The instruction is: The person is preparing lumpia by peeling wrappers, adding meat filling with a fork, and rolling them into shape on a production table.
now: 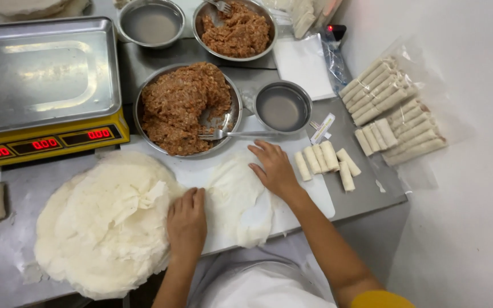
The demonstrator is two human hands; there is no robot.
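A thin white round wrapper (238, 199) lies spread on a white cutting board (315, 197). My left hand (186, 222) rests flat on its left edge, beside a big stack of the same wrappers (101, 219). My right hand (274, 169) presses flat on the wrapper's upper right part, fingers apart. Neither hand holds anything. Just above, a metal bowl of brown minced filling (181, 105) has a fork (232, 135) resting on its rim. Several finished white rolls (326, 162) lie right of my right hand.
A yellow scale with a steel pan (41, 74) stands at the back left. A small metal bowl of liquid (282, 106) sits by the filling, with another (151, 23) and a second filling bowl (236, 28) behind. Many rolls (395, 111) lie on plastic at right.
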